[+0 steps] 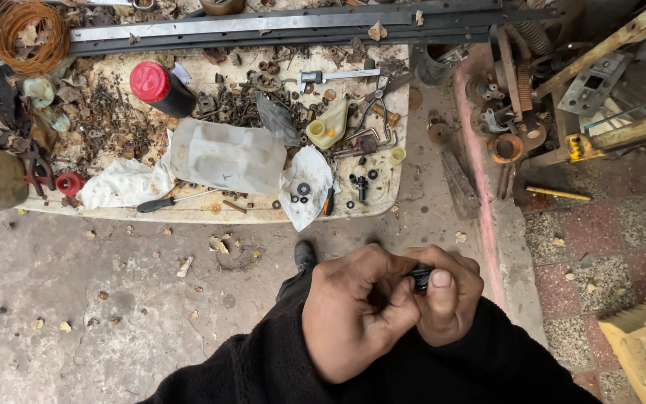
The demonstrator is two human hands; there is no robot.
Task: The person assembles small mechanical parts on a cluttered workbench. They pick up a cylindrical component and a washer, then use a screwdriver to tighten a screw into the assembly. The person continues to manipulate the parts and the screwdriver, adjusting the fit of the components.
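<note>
Both my hands meet low in the head view, above the concrete floor. My left hand (353,310) is curled, its fingers closed against a small black ribbed part (420,276). My right hand (446,295) pinches the same part between thumb and fingers. Most of the part is hidden by the fingers. Black sleeves cover both my arms. Ahead lies a low white board (211,213) strewn with rusty hardware, small black rings (302,188) on a white cloth (304,179), and a screwdriver (173,200).
On the board stand a black bottle with a red cap (160,87), a yellow squeeze bottle (328,126), a calliper (330,75) and a clear plastic jug (226,155). Long steel bars (263,30) lie behind. Rusty machine parts (510,112) pile at right beside a pink kerb (480,187).
</note>
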